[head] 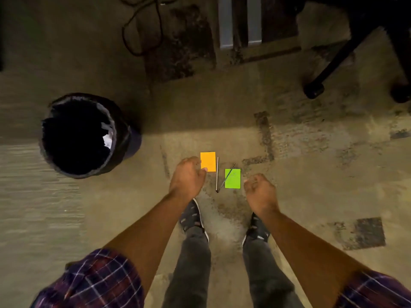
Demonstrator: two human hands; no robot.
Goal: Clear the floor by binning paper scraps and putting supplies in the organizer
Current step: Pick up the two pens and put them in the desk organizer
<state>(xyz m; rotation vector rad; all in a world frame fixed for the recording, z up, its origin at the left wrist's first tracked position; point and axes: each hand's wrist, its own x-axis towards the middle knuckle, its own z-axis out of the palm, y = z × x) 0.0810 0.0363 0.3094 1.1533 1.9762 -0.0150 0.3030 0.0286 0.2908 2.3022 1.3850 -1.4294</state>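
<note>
I look straight down at a carpeted floor. An orange sticky-note pad (pixel 208 161) and a green sticky-note pad (pixel 233 180) lie flat just ahead of my shoes. A thin pen (pixel 217 174) lies between them, and a second pen (pixel 227 177) slants across the green pad's left edge, their lower tips meeting. My left hand (pixel 188 177) hovers with curled fingers, its thumb overlapping the orange pad's lower left corner in view. My right hand (pixel 259 190) is curled too, just right of the green pad. Neither hand visibly holds anything. No organizer is in view.
A round bin with a black liner (pixel 124 138) stands to the left, with white crumpled paper (pixel 107 138) inside. A black office-chair base and caster (pixel 313 90) are at the upper right. Grey furniture legs (pixel 225 21) and a dark cable (pixel 133 30) lie farther ahead.
</note>
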